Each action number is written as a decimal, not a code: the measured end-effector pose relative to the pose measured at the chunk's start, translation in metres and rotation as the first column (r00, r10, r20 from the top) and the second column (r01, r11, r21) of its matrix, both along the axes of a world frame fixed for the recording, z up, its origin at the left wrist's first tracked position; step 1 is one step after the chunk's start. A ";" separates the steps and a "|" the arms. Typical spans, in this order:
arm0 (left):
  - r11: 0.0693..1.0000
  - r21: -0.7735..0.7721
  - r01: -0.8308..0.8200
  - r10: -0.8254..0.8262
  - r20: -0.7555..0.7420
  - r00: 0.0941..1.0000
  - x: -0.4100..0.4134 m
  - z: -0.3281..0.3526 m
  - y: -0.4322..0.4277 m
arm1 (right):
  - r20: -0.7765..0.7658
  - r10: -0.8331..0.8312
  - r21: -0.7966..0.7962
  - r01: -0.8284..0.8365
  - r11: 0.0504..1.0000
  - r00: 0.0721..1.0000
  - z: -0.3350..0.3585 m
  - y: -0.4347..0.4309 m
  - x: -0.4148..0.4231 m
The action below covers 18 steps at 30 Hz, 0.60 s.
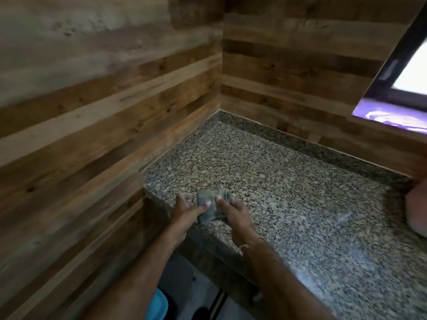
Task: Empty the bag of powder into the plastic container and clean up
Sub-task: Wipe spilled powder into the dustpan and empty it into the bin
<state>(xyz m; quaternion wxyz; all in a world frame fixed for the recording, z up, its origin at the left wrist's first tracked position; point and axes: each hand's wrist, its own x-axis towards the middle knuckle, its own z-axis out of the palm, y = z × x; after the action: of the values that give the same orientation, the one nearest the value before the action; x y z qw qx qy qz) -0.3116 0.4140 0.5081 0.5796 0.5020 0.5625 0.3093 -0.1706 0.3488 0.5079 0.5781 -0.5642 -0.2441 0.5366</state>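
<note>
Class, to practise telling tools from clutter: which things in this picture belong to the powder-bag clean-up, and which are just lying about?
Job in hand: folded bag, gripped by the left hand and right hand on the counter, near its edge.
Lying about: pinkish thing at the right edge, too cut off to name; window; wooden wall.

The one camera sits on the person's head, looking forward and down, close above the counter (288,192) by a wall corner (221,72).
</note>
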 end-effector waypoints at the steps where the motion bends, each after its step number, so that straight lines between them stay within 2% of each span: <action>1: 0.999 0.000 0.034 -0.034 0.004 0.999 0.003 -0.007 0.008 | -0.002 -0.020 0.000 0.020 1.000 1.000 -0.003 0.006 0.002; 6: 0.995 -0.033 0.092 -0.091 0.025 0.996 0.021 -0.022 0.051 | -0.006 -0.052 -0.006 0.052 0.999 0.999 -0.015 0.037 0.012; 11: 0.948 -0.289 0.134 -0.062 0.245 0.968 0.040 -0.032 0.088 | -0.036 -0.113 -0.005 0.113 0.994 0.993 -0.021 0.058 0.022; 18: 0.919 -0.345 0.191 -0.089 0.289 0.953 0.063 -0.028 0.111 | -0.032 -0.127 -0.034 0.126 0.991 0.991 -0.025 0.072 0.038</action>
<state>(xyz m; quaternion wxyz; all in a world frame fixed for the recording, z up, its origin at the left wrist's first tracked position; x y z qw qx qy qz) -0.2484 0.5252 0.4804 0.7548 0.3771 0.4894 0.2204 -0.1328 0.4204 0.4827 0.6057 -0.5786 -0.1895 0.5123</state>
